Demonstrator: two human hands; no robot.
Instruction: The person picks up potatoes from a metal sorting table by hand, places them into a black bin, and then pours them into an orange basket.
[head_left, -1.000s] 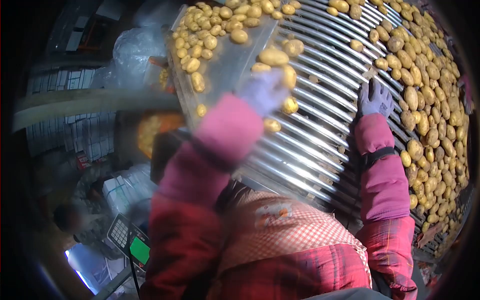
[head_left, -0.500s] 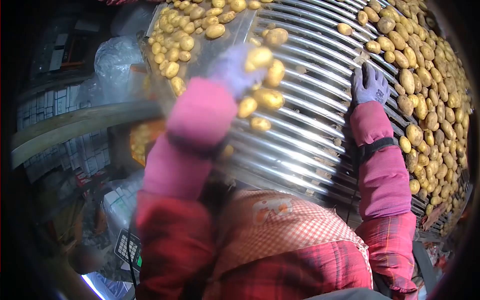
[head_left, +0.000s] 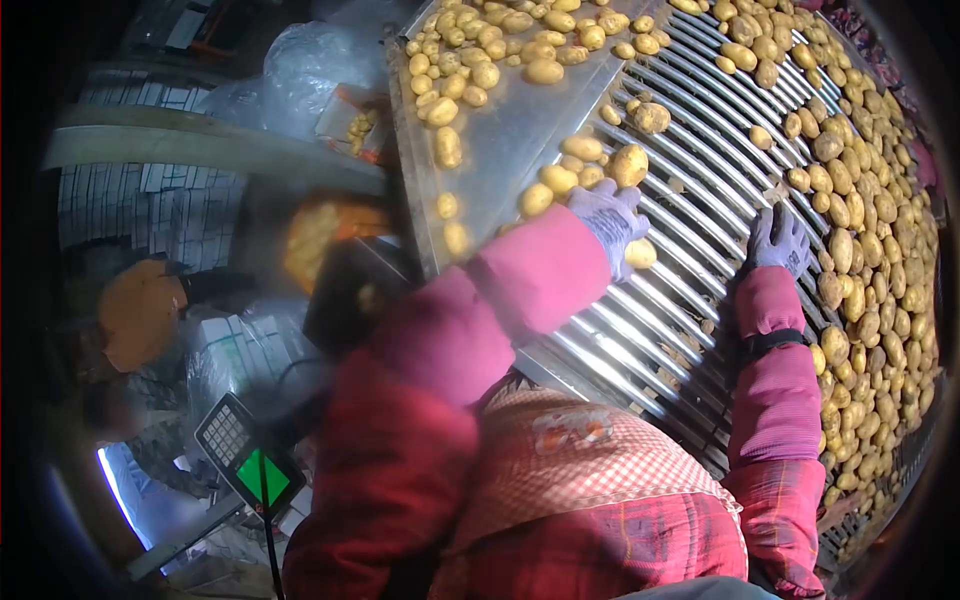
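Note:
My left hand (head_left: 610,222), in a purple glove, reaches over the border between a metal plate (head_left: 505,120) and a bed of shiny rollers (head_left: 655,325). Its fingers are apart, just below a large potato (head_left: 630,165). Another potato (head_left: 640,253) sits at the fingertips' right side on the rollers. Several potatoes, among them a pale one (head_left: 558,179), lie along the plate's edge above the hand. My right hand (head_left: 779,242), gloved alike, rests with fingers stretched over the rollers, beside the big mass of potatoes (head_left: 885,270) on the right.
Smaller potatoes (head_left: 485,75) gather at the plate's far end. To the left are a wooden beam (head_left: 220,145), clear plastic bags (head_left: 315,80), a blurred orange container of potatoes (head_left: 325,245) and a keypad device with a green screen (head_left: 262,476). A person's orange garment (head_left: 140,312) shows further left.
The view has turned, shifting the plate and rollers rightward in the picture. My left hand has moved from over the potatoes to just below them; several now lie at the plate's edge. My right hand stays on the rollers.

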